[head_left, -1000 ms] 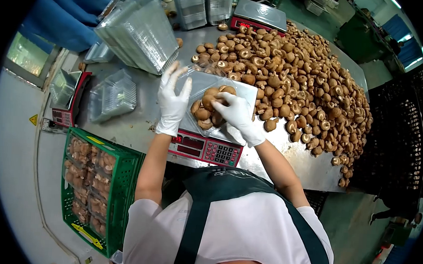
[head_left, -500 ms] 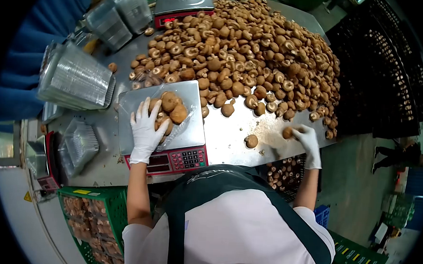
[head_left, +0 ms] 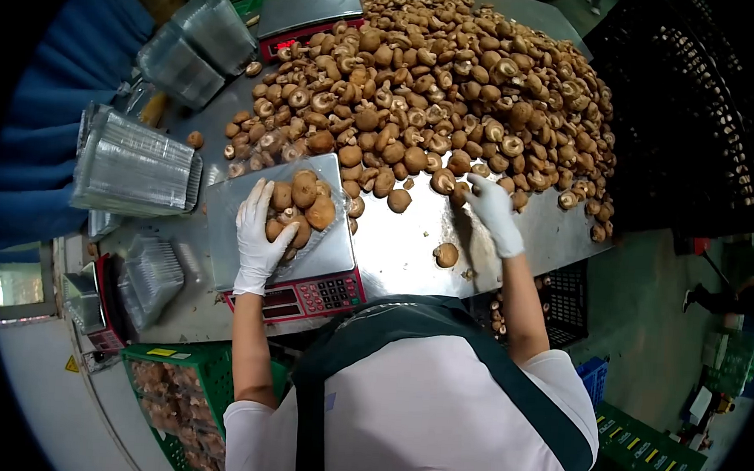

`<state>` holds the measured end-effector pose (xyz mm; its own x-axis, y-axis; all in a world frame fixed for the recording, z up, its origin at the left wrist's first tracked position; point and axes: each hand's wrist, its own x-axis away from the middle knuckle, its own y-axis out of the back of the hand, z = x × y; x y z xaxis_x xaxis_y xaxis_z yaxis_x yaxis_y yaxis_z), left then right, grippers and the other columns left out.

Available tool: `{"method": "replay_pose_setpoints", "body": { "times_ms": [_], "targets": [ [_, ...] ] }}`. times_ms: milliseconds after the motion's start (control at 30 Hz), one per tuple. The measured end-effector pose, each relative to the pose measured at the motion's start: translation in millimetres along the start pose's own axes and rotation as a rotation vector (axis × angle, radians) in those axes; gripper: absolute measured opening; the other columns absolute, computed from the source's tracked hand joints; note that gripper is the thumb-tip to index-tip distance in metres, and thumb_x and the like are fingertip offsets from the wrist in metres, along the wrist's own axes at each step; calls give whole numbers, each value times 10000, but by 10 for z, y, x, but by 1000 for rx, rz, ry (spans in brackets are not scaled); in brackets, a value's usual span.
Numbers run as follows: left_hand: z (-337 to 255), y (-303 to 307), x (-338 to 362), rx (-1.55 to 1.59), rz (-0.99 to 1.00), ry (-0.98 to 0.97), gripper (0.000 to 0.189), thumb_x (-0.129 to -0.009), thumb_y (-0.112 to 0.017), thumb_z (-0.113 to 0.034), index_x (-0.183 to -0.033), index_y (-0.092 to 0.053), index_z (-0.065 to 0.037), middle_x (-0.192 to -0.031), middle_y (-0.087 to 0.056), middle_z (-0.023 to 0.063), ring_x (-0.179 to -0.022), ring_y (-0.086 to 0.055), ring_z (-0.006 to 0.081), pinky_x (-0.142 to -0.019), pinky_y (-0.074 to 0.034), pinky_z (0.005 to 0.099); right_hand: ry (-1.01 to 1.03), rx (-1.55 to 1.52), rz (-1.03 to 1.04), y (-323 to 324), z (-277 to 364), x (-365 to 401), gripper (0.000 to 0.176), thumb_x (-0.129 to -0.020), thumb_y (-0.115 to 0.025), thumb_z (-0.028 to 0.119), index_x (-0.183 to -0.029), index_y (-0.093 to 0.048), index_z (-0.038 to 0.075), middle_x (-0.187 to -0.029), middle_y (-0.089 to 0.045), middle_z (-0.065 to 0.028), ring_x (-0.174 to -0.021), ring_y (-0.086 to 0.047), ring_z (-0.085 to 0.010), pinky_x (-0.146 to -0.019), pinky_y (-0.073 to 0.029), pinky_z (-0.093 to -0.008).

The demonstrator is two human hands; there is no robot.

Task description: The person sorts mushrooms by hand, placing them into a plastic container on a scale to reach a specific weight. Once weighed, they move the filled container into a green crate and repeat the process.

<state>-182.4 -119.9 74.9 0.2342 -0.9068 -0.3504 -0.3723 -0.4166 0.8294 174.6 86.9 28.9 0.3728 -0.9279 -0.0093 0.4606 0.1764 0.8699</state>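
My left hand (head_left: pixel 260 240), in a white glove, grips the left side of a clear plastic tray (head_left: pixel 315 248). Its thumb lies over the brown mushrooms (head_left: pixel 304 199) inside. The tray rests on the steel plate of a red digital scale (head_left: pixel 330 294). At the near edge of a large mushroom pile (head_left: pixel 453 77), my right hand (head_left: pixel 495 214), also gloved, has its fingertips closed around a mushroom (head_left: pixel 459 195). Part of that grip is hidden. One loose mushroom (head_left: pixel 446 255) lies on the metal table (head_left: pixel 397 262) nearer to me.
Stacked clear trays (head_left: pixel 138 163) stand on the left, with more trays (head_left: pixel 150 279) nearer. A second scale (head_left: pixel 310 14) sits at the back. Below the table are a black crate (head_left: pixel 565 305) holding mushrooms and a green crate (head_left: pixel 216 372) of packed trays.
My right hand has moved left and away from me, from above the black crate to the pile's edge. The mushroom it held earlier is out of sight. My left hand stays at the tray.
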Motion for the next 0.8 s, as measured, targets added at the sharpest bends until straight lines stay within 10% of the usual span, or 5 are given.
{"method": "replay_pose_setpoints", "body": {
  "times_ms": [267, 467, 600, 800],
  "targets": [
    [-41, 216, 375, 117, -288, 309, 649, -772, -662, -110, -1346, -371, -33, -1355, -409, 164, -1228, -412, 318, -1026, -330, 373, 309, 141, 30, -715, 423, -722, 515, -711, -669, 199, -1198, -528, 111, -1086, -593, -114, -937, -593, -294, -750, -506, -392],
    [103, 265, 735, 123, -505, 502, 566, -798, -598, -23, -1327, -398, -21, -1299, -450, 163, -1168, -474, 270, -998, -361, 360, -211, -1299, 537, -367, 377, -523, 461, -844, -598, 279, -1210, -522, 8, -929, -630, -67, -752, -602, -150, -673, -485, -287],
    [179, 160, 670, 328, -571, 612, 533, -815, -587, -34, -1318, -412, -22, -1287, -464, 150, -1128, -505, 263, -971, -380, 347, -192, -1650, 669, -333, 678, -379, 395, -873, -544, 280, -1129, -515, -18, -1004, -622, -132, -755, -627, -196, -669, -507, -297],
    [47, 141, 411, 299, -544, 512, 499, -779, -624, -41, -1256, -478, -19, -1240, -498, 140, -1101, -518, 254, -954, -406, 337, 294, -1004, 503, -239, 1800, -121, 436, -840, -602, 220, -1225, -520, 31, -1058, -608, -74, -968, -582, -210, -836, -463, -282]
  ]
}}
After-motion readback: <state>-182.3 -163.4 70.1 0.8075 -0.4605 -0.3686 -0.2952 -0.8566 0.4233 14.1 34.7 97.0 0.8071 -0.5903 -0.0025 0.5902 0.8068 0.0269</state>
